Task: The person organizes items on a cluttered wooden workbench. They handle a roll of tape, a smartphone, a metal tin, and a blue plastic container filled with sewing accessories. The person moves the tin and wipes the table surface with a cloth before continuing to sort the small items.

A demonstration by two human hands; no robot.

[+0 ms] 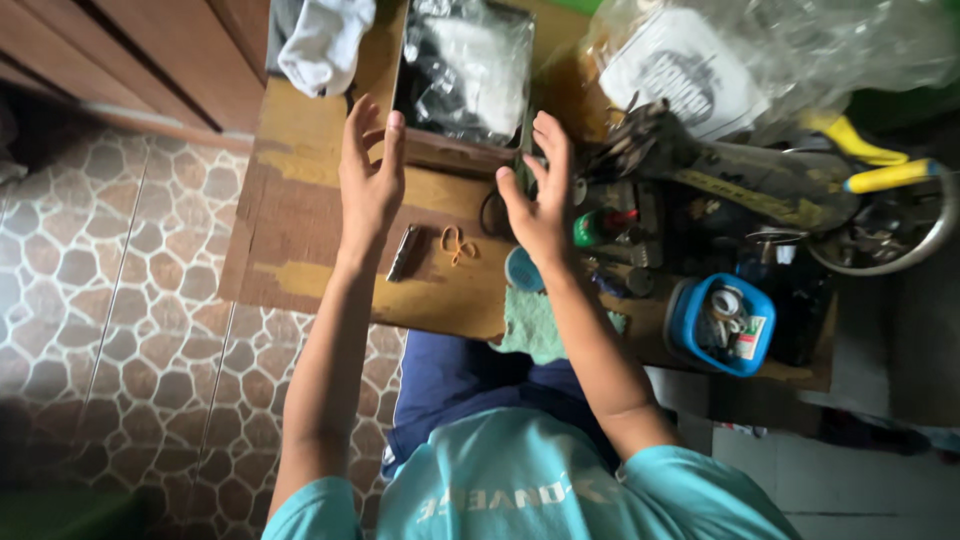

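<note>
Two bare hands are raised over a worn wooden table [300, 270] whose yellowish top is scuffed and patchy, seen from the head camera looking straight down. Left hand [372, 180] is spread wide with fingers apart and holds nothing; right hand [540, 195] is likewise open and empty, palm turned toward the other. Taking the table as the landmark: on its top between the two wrists lie a small dark metal clip [403, 252] and, just beside it, a tan rubber band [458, 242], neither touched by a hand. At the table's far edge sits a wooden box [440, 152] with a clear plastic bag [465, 65] in it, and a white cloth [322, 42] lies near the far left corner. Toward the table's right side are a heap of dark tools [700, 170] with yellow handles, a crumpled clear plastic sheet [800, 50], a round metal bowl [925, 240] and a blue tub [720, 322] of small items. A green cloth [535, 325] hangs at the near edge. Left of the table the floor [120, 270] is brown stone-pattern tile, with dark wooden panelling [150, 50] beyond.
</note>
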